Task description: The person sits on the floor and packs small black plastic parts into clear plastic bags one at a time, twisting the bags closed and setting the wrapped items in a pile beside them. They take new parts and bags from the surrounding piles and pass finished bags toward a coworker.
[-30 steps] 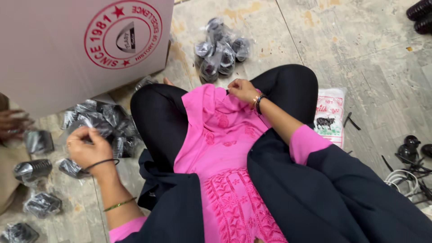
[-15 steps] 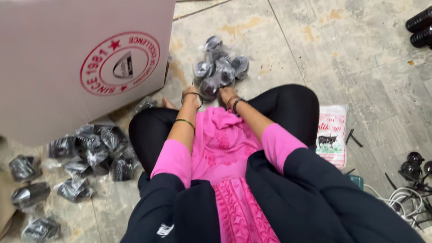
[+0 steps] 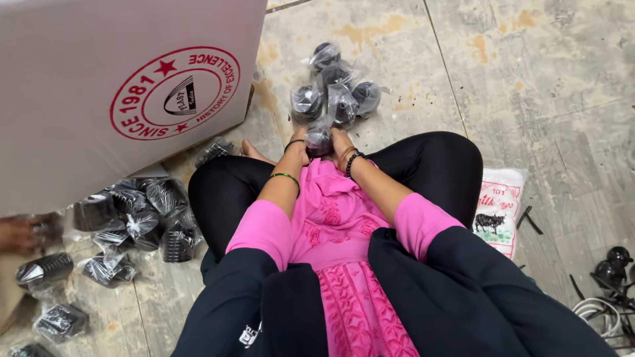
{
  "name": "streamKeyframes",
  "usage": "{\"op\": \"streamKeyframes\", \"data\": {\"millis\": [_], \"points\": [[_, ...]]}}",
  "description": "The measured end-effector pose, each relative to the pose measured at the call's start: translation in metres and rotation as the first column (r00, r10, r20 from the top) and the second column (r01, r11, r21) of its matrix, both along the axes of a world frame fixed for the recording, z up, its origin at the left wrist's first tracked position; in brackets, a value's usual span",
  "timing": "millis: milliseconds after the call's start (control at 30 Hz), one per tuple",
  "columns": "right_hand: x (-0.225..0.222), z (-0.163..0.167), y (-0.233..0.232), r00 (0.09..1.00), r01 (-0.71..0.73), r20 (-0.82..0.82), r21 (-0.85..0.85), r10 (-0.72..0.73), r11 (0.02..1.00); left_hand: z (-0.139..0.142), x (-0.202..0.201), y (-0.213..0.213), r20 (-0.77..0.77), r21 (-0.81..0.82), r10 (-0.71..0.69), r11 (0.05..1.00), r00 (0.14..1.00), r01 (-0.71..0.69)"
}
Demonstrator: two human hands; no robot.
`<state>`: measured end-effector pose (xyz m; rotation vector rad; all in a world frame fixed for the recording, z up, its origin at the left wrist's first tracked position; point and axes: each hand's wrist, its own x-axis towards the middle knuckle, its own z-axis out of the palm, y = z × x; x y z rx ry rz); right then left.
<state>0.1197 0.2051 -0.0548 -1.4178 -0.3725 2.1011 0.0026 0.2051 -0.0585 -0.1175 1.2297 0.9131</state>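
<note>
Holding one bagged black plastic part (image 3: 319,140) between them at upper centre of the frame, the left hand (image 3: 299,140) and right hand (image 3: 340,140) both close their grip on it, just below the small pile of bagged parts (image 3: 334,92) on the stone floor (image 3: 529,79). Pinching the plastic wrap firmly should keep it from slipping. A cardboard box (image 3: 99,86) fills the upper left, more bagged parts (image 3: 142,218) below it.
</note>
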Motion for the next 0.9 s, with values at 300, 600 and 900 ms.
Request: {"op": "streamKeyframes", "data": {"millis": [300,600,900], "points": [[0.044,0.014,-0.034,0.691,0.057,-0.697,0.317,0.192,0.947,0.016,-0.006,-0.069,-0.672,0.626,0.324,0.730,0.666,0.276],[0.077,0.097,-0.094,0.811,-0.291,-0.308,0.526,0.498,0.799,0.126,-0.006,-0.136,-0.632,0.720,0.331,0.585,0.701,0.373],[0.094,0.130,-0.132,0.810,-0.562,0.447,0.776,0.378,0.286,0.182,0.007,-0.188,-0.746,0.589,0.508,0.202,0.431,0.782]]}}
